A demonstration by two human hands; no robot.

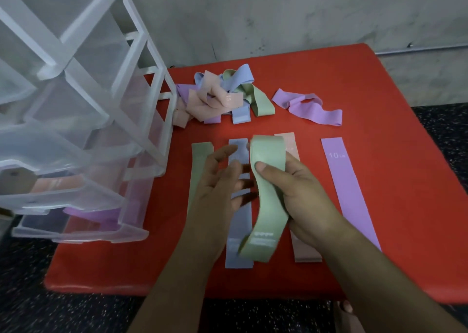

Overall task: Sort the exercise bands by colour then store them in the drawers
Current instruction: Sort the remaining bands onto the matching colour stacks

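My right hand [301, 193] grips a green exercise band [267, 193], thumb on its front, lifted above the red mat [354, 84]. My left hand [217, 183] hovers beside it with fingers spread, holding nothing. Flat on the mat lie a green band [198, 165], a blue band [239, 251], a pink band [304, 253] and a purple band [350, 188] in a row. A tangled pile of mixed bands [220, 97] sits at the back, with a loose purple band [309, 106] to its right.
A clear plastic drawer unit [83, 120] stands at the left edge of the mat. Its lower drawers are pulled out, with a pink band [57, 184] and a purple band [96, 216] inside. A grey wall rises behind. Dark speckled floor surrounds the mat.
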